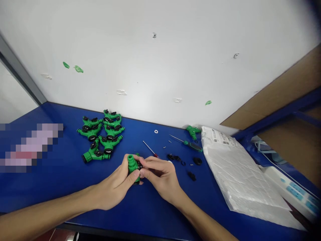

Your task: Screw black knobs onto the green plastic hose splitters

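Head-worn, single view. Looks forward and down from above, at the near side of the table (147,214), facing the wall (150,67) across the upper frame. Covers left hand (116,189) and right hand (162,177) at close range, lower centre.

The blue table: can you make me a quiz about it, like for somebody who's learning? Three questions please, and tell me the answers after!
1. Pick one. What colour is most of the connector in the left hand? a) white b) green c) yellow
2. True or false? The bag lies to the left of the right hand.
3. Count. How many screwdrivers can you see on the table?

Key:
1. b, green.
2. False: the bag lies to the right of the right hand.
3. Two: one has a green handle, the other a red one.
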{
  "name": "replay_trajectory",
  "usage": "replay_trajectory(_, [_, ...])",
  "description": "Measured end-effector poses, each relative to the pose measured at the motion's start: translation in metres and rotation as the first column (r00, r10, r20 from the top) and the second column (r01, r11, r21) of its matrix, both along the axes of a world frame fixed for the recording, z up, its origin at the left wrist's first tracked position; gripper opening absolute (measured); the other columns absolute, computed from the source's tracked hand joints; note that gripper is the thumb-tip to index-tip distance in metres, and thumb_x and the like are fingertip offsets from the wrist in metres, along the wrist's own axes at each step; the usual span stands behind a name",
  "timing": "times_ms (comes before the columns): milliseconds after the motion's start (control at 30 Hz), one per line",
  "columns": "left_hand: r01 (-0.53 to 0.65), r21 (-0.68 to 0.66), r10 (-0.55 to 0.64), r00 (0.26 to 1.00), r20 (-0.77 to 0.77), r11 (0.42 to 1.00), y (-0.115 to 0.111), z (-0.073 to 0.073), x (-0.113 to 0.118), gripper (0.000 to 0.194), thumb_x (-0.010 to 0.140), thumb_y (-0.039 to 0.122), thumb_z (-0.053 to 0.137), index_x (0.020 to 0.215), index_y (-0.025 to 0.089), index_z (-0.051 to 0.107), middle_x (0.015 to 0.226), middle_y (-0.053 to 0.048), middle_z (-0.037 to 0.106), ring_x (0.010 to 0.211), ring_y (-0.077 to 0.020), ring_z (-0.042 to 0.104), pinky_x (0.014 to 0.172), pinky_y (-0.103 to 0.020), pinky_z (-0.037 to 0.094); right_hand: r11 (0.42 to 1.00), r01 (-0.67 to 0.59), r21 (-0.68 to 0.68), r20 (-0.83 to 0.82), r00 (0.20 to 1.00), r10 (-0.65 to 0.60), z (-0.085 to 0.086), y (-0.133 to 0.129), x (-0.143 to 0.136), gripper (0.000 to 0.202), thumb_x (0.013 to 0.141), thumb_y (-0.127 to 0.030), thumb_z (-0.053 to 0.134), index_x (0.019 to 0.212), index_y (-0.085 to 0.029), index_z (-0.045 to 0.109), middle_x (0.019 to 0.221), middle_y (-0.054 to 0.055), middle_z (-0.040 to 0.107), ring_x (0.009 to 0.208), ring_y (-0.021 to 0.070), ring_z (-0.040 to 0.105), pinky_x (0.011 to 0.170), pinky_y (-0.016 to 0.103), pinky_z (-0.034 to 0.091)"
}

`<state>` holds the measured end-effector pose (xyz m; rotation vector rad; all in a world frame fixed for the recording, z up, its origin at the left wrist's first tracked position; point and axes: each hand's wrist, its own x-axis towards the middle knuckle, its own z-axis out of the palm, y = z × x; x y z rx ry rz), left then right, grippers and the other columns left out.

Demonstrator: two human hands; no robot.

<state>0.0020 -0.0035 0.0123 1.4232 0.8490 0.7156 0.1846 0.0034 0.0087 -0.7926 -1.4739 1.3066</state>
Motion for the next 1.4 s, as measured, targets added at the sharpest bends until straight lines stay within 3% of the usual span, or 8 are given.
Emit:
replay_trajectory(233, [0.017,0.046,-0.016,1.000,-0.013,0.999,0.000,-0.001,-0.003,0.041,0.099,0.039,0.044,0.137,0.026,0.035,0.139,-0.011,0.046,0.112,-0.0243,0.059,0.100,-0.046,0.050,0.999,0.043,-0.008,0.041,0.998,-0.043,0.005,0.000,0.002,0.024,0.082,-0.034,0.074,0.102,-0.022,0.076,0.069,0.000,0.066,0.054,0.0119,0.060,0.052,0.025,0.056])
replay_trajectory(367, [0.048,-0.021,-0.047,0.998,0.045,0.999,0.001,-0.003,0.002,0.042,0.098,0.045,0.043,0.133,0.023,0.035,0.137,-0.014,0.042,0.099,-0.0223,0.064,0.091,-0.047,0.056,0.999,0.017,-0.048,0.050,0.999,-0.014,0.003,0.003,0.005,0.021,0.083,-0.039,0.072,0.081,-0.018,0.070,0.071,0.001,0.064,0.057,0.0124,0.059,0.054,0.025,0.053])
replay_trajectory(667, [0.085,-0.119,-0.065,0.985,0.161,0.989,0.000,-0.008,0.003,0.039,0.096,0.047,0.045,0.127,0.024,0.038,0.124,-0.009,0.048,0.092,-0.0185,0.064,0.089,-0.045,0.057,0.968,0.002,0.251,0.153,0.987,-0.041,-0.010,0.009,0.004,0.013,0.090,-0.025,0.064,0.079,-0.018,0.063,0.076,0.003,0.059,0.067,0.0138,0.056,0.061,0.027,0.048])
replay_trajectory(900, [0.090,-0.161,-0.034,0.946,0.324,0.983,0.010,-0.012,0.008,0.033,0.094,0.041,0.056,0.118,0.022,0.045,0.096,-0.004,0.060,0.089,-0.0206,0.065,0.076,-0.036,0.055,0.993,-0.072,0.099,0.190,0.980,0.052,0.008,0.007,0.005,0.023,0.092,-0.036,0.060,0.084,-0.017,0.071,0.079,0.002,0.062,0.049,0.0096,0.059,0.051,0.025,0.051])
replay_trajectory(1100, [-0.069,-0.210,0.135,0.938,0.320,0.975,0.012,-0.012,0.014,0.037,0.086,0.046,0.065,0.106,0.022,0.046,0.102,-0.004,0.059,0.072,-0.0180,0.068,0.056,-0.030,0.052,0.957,0.041,0.288,0.427,0.888,-0.167,0.019,0.016,0.024,0.027,0.092,-0.028,0.060,0.113,-0.016,0.071,0.077,0.004,0.073,0.064,0.0147,0.065,0.064,0.027,0.054])
replay_trajectory(1233, [-0.107,-0.212,0.171,0.934,0.313,0.971,0.013,-0.010,0.016,0.037,0.085,0.049,0.066,0.098,0.022,0.043,0.108,-0.004,0.058,0.060,-0.0153,0.067,0.048,-0.028,0.048,0.878,0.151,0.455,0.574,0.703,-0.419,0.021,0.047,0.063,0.018,0.091,-0.023,0.059,0.093,-0.016,0.075,0.083,0.007,0.072,0.072,0.0171,0.065,0.066,0.029,0.052])
replay_trajectory(1300, [-0.087,-0.242,0.164,0.934,0.317,0.966,0.014,-0.010,0.016,0.037,0.085,0.050,0.065,0.098,0.023,0.042,0.107,-0.004,0.058,0.060,-0.0164,0.068,0.047,-0.027,0.047,0.914,0.038,0.405,0.783,0.503,-0.368,0.019,0.067,0.081,0.017,0.089,-0.015,0.059,0.099,-0.016,0.074,0.094,0.008,0.071,0.075,0.0164,0.064,0.069,0.029,0.051])
replay_trajectory(1400, [-0.057,-0.289,0.156,0.930,0.334,0.956,0.015,-0.010,0.015,0.036,0.086,0.049,0.064,0.099,0.023,0.042,0.109,-0.003,0.057,0.061,-0.0172,0.069,0.046,-0.027,0.047,0.953,-0.085,0.291,0.883,0.408,-0.233,0.013,0.088,0.097,0.013,0.079,-0.009,0.069,0.087,-0.016,0.076,0.089,0.006,0.070,0.066,0.0139,0.062,0.065,0.026,0.051])
